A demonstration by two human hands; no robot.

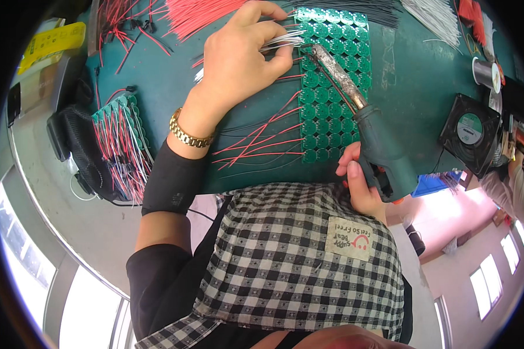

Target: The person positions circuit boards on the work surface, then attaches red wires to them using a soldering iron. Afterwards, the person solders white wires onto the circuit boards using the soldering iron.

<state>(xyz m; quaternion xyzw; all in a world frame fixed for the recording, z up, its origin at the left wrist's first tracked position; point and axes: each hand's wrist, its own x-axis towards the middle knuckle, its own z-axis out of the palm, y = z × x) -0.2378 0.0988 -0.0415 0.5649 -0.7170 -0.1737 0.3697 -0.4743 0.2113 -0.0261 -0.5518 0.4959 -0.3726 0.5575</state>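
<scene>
A panel of small round green circuit boards (332,110) lies on the green mat in front of me. My left hand (239,61) is closed, pinching several white wires (285,39) with their ends at the panel's left edge. Gripped by its dark green handle, a soldering iron (384,145) is in my right hand (361,183), partly hidden behind the handle. The iron's tip reaches the panel's upper left edge, close to the wire ends. Red wires (268,132) and thin black wires stretch left from the panel's lower rows.
Loose red wires (198,16), black wires (367,10) and white wires (434,22) lie along the far side. At right stand a solder spool (484,74) and a black fan (468,131). Left are a wired green board panel (122,136) and a yellow package (52,46).
</scene>
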